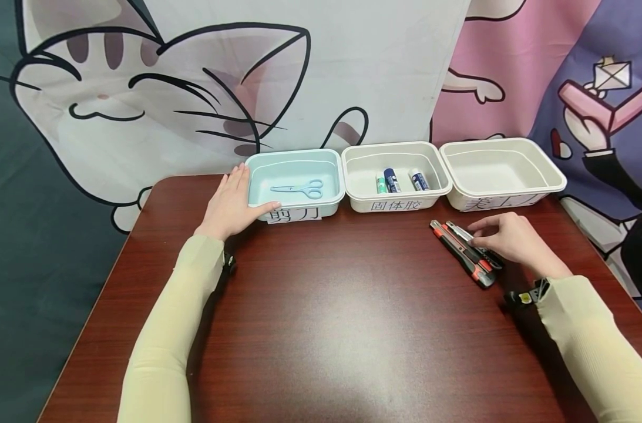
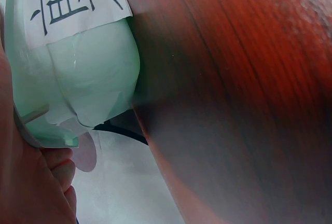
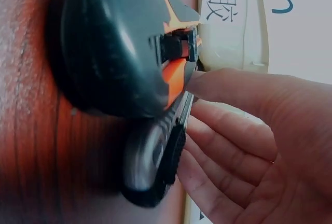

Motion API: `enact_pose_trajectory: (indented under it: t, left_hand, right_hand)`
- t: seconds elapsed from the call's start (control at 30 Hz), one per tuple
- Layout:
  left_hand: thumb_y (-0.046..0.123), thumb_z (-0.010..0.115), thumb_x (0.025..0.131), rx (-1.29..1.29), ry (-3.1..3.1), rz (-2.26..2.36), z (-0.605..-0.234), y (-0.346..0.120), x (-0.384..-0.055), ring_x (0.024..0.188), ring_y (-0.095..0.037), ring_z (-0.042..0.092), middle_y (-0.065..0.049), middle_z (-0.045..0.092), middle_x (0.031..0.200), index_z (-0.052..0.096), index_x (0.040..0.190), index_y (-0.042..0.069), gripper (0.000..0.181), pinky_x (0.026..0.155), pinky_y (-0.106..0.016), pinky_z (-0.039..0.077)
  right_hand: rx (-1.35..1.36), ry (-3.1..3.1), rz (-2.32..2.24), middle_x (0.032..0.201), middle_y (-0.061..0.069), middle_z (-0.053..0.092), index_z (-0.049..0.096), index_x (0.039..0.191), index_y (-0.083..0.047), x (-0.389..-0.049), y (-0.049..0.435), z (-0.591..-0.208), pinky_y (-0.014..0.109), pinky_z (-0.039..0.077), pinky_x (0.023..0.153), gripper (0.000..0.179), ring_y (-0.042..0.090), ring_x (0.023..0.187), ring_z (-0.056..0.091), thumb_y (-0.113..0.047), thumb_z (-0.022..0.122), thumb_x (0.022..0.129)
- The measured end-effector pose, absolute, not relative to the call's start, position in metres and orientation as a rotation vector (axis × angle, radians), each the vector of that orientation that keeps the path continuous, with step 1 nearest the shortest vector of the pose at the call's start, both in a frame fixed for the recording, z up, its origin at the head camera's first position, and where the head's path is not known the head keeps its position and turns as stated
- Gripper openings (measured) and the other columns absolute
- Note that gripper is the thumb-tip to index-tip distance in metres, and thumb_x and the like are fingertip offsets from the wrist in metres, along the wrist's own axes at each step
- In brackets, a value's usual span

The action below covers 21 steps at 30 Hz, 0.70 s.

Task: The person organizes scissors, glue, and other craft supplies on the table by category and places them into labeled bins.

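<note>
My left hand (image 1: 231,202) rests against the left end of a light blue bin (image 1: 334,173), fingers straight along its side and thumb across the front rim. Light blue scissors (image 1: 299,188) lie in this bin. On the table at the right lie two utility knives side by side: a black and orange one (image 1: 460,255) and a grey and black one (image 1: 461,232). My right hand (image 1: 511,238) pinches the grey knife, thumb on one side and fingers on the other. In the right wrist view the black and orange knife (image 3: 109,47) hides the thumb tip.
A cream bin (image 1: 360,191) in the middle holds several glue sticks (image 1: 392,180). Beside it at the right stands another cream bin (image 1: 497,170). Paper labels (image 1: 396,205) with handwriting are on the bins' fronts. A printed cloth (image 1: 384,64) hangs behind the brown table (image 1: 347,305).
</note>
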<state>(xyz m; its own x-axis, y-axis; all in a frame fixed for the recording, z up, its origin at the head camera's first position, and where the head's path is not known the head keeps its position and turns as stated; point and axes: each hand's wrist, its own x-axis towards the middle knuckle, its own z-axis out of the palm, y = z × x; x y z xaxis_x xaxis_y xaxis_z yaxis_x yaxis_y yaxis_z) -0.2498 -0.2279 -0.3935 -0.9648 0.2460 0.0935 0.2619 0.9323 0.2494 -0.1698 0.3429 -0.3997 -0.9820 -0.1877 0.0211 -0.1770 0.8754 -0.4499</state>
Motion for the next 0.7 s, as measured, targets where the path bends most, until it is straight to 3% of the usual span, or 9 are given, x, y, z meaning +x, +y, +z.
enact_pose_trajectory:
  t: [0.7]
  left_hand:
    - [0.085,0.047,0.085,-0.396,-3.044,-0.393,-0.3931,-0.2279,-0.2491,0.155,-0.029,0.005,-0.02,0.008,0.168,0.007,0.161,-0.005,0.124,0.123,-0.039,-0.002]
  right_hand:
    - [-0.358,3.019,-0.654,0.072,-0.003,0.07,0.08,0.095,-0.004,-0.1764,0.3403,-0.4038,0.039,0.047,0.068,0.019,0.019,0.071,0.062,-0.013,0.083,0.078]
